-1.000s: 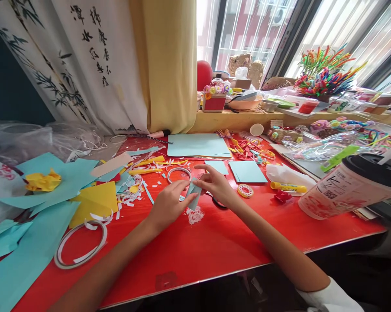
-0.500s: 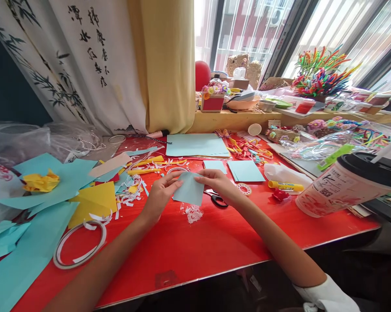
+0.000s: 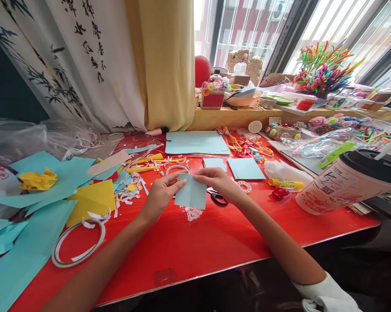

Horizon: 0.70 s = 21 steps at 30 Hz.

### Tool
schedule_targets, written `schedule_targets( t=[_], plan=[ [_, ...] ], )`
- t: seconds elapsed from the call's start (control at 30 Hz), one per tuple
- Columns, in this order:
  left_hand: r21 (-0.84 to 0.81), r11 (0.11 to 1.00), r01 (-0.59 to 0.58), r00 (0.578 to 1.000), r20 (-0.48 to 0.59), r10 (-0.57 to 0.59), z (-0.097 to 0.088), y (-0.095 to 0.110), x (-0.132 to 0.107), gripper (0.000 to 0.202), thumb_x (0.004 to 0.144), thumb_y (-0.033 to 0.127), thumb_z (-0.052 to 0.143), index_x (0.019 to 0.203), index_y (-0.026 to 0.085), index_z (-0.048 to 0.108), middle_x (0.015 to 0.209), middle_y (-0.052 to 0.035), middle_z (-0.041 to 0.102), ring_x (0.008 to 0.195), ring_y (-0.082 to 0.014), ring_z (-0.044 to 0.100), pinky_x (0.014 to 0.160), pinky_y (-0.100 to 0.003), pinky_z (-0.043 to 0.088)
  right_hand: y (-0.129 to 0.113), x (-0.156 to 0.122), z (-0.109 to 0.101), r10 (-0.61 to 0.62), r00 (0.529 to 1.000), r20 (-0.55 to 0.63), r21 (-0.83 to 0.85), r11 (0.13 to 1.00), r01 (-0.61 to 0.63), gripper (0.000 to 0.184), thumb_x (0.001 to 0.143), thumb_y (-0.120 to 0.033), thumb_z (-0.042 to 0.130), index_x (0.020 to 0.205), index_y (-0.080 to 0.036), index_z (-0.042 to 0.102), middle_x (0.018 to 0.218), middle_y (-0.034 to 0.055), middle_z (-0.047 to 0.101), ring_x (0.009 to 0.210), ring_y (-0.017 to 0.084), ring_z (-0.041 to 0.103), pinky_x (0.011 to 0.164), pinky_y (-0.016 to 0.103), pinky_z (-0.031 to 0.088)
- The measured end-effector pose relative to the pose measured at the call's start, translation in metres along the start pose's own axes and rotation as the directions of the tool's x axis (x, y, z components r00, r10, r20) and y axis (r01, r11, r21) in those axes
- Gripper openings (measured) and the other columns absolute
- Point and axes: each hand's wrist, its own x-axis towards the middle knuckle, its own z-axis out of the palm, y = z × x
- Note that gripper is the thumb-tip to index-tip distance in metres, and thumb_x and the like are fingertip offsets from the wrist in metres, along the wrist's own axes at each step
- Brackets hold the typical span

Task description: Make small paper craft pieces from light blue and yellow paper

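Note:
Both hands hold a small light-blue square of paper [image 3: 191, 195] by its upper edge, above the red table. A faint crease runs down its middle. My left hand [image 3: 161, 193] pinches the upper left corner between thumb and fingers. At the upper right, my right hand [image 3: 219, 182] is closed on the same sheet. Just below the paper lies a little heap of white scraps [image 3: 192, 214]. Black-handled scissors [image 3: 218, 199] rest beside my right hand, their blades partly hidden. Behind the hands are a stack of blue squares [image 3: 246, 168] and a roll of tape [image 3: 176, 169].
A large tape roll [image 3: 78, 242] lies front left, near blue sheets [image 3: 42, 229], yellow paper [image 3: 93, 201] and shredded scraps. A tilted drink cup [image 3: 341, 184] and a yellow glue stick [image 3: 285, 183] are right. Larger blue sheets [image 3: 197, 143] lie at the back. The table's front edge [image 3: 198, 277] is near.
The blue paper has straightened and turned more squarely toward me, so its middle crease now shows. Both hands keep their grip, with little movement. The view has shifted slightly.

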Motion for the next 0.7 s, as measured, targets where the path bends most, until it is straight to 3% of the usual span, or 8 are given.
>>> schedule_targets(
  t=[0.17,0.37,0.7],
  plan=[
    [0.074,0.997,0.005,1.000,-0.022,-0.003,-0.0011,-0.0017,0.0001,0.037,0.076,0.037,0.059,0.110,0.022,0.063,0.094,-0.0039,0.066,0.083,-0.0173,0.056,0.066,-0.024,0.046,0.0014,-0.0002,0.0002,-0.003,1.000,0.017,-0.015,1.000,0.004,0.029,0.078,-0.040,0.052,0.083,-0.014,0.063,0.075,0.0039,0.058,0.066,0.012,0.051,0.060,0.025,0.040],
    [-0.017,0.999,0.040,0.996,0.083,-0.038,0.0007,0.0058,-0.0032,0.038,0.082,0.043,0.048,0.110,0.022,0.062,0.096,-0.0046,0.066,0.087,-0.0193,0.058,0.070,-0.029,0.048,0.0031,0.0002,-0.0007,0.004,1.000,-0.005,-0.029,1.000,-0.004,0.031,0.078,-0.042,0.052,0.081,-0.014,0.064,0.074,0.0038,0.058,0.065,0.012,0.051,0.058,0.025,0.038],
    [0.104,0.993,-0.058,0.998,-0.005,0.059,0.0010,-0.0003,-0.0003,0.030,0.075,0.036,0.061,0.100,0.022,0.066,0.099,-0.0034,0.066,0.094,-0.0183,0.057,0.075,-0.025,0.045,-0.0001,-0.0016,0.0035,-0.010,1.000,0.017,0.041,0.999,0.010,0.032,0.079,-0.045,0.051,0.074,-0.014,0.061,0.066,0.0000,0.048,0.059,0.009,0.044,0.055,0.023,0.037]
  ],
)
